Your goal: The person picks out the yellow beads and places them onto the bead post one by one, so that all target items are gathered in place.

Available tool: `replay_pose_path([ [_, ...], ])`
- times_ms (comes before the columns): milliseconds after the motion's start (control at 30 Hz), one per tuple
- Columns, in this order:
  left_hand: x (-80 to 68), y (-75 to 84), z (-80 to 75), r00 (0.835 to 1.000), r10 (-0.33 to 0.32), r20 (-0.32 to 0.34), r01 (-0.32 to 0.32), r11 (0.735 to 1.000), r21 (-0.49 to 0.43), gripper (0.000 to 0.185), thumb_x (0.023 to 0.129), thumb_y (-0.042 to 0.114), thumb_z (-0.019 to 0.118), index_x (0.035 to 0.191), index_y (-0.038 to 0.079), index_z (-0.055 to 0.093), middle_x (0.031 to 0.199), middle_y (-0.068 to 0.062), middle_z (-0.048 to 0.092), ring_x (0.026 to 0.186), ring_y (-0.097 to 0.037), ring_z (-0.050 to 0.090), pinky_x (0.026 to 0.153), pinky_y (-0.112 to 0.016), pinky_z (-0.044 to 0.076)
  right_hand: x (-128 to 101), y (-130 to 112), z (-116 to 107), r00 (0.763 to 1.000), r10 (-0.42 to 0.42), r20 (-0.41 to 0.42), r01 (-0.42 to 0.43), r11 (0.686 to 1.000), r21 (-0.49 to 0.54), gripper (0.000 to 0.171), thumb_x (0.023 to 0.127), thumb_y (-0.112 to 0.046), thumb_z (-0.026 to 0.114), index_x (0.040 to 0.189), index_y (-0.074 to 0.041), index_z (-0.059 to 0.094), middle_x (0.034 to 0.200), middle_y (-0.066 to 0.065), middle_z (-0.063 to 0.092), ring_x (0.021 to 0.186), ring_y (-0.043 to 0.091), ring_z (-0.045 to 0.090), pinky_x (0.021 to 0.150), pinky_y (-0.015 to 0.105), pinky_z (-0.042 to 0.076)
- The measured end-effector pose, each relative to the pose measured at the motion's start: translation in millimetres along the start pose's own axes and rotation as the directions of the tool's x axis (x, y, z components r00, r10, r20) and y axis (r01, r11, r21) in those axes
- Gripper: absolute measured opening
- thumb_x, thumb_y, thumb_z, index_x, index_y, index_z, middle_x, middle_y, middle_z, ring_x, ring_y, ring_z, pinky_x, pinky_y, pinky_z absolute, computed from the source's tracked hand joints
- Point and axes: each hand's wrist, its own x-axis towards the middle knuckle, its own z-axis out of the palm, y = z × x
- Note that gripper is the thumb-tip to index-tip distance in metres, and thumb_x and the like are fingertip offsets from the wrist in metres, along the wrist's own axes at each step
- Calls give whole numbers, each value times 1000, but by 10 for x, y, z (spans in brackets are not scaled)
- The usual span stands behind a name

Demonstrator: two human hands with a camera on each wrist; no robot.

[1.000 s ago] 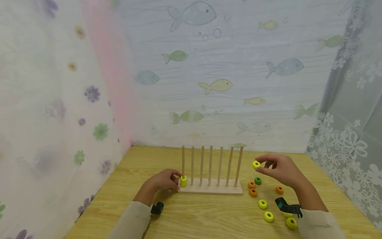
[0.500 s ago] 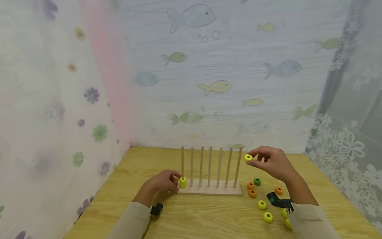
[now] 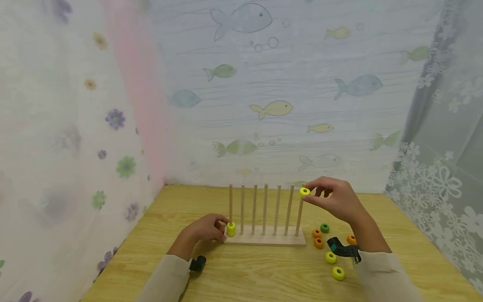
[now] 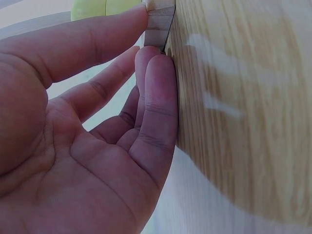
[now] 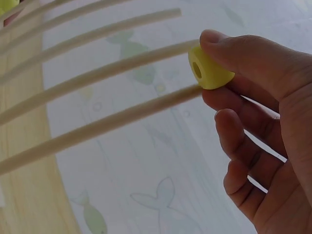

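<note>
A wooden peg rack (image 3: 265, 240) stands on the table, a row of upright pegs rising from its flat base. Yellow beads (image 3: 231, 229) are stacked low on its leftmost peg. At that end my left hand (image 3: 206, 228) grips the base, thumb and fingertips against its end block (image 4: 159, 27). Between thumb and index finger my right hand (image 3: 332, 199) pinches another yellow bead (image 5: 209, 70). In the head view this bead overlaps the top of the rightmost peg (image 3: 299, 216). Its hole shows in the right wrist view, and the other right fingers curl loosely below.
Right of the rack lie a green bead (image 3: 324, 228), orange beads (image 3: 318, 242) and loose yellow beads (image 3: 338, 273), partly under the right forearm. A fish-patterned curtain (image 3: 279, 138) hangs behind the table (image 3: 241, 277). Each wrist wears a small black camera (image 3: 341, 247).
My right hand has carried the yellow bead leftward and up, from beside the rack to the top of the rightmost peg. The left hand has stayed at the base.
</note>
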Motion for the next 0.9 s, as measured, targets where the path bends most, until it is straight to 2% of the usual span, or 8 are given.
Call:
replay_pose_path([
  [233,-17,12,4,1000,4,6,-4,1000,-5,56,88,0,78,139,-1,57,101,-12,65,79,-19,57,68,-32,49,107,-133,25,1000,-12,-10,12,1000,21,24,86,-25,86,109,-29,79,101,-15,72,78,5,60,69,26,49],
  [633,-10,21,5,1000,0,4,0,1000,2,56,88,-1,78,140,-1,57,101,-12,65,79,-20,57,68,-32,49,253,-231,56,999,-53,3,53,998,38,24,87,-25,86,110,-28,79,97,-14,72,78,6,61,67,27,48],
  [900,-14,36,-2,1000,0,-1,0,1000,11,55,88,-1,78,139,0,57,101,-12,65,79,-19,57,68,-32,49,360,-285,111,995,-98,21,97,994,40,24,87,-22,85,110,-25,80,101,-11,74,77,6,61,67,29,48],
])
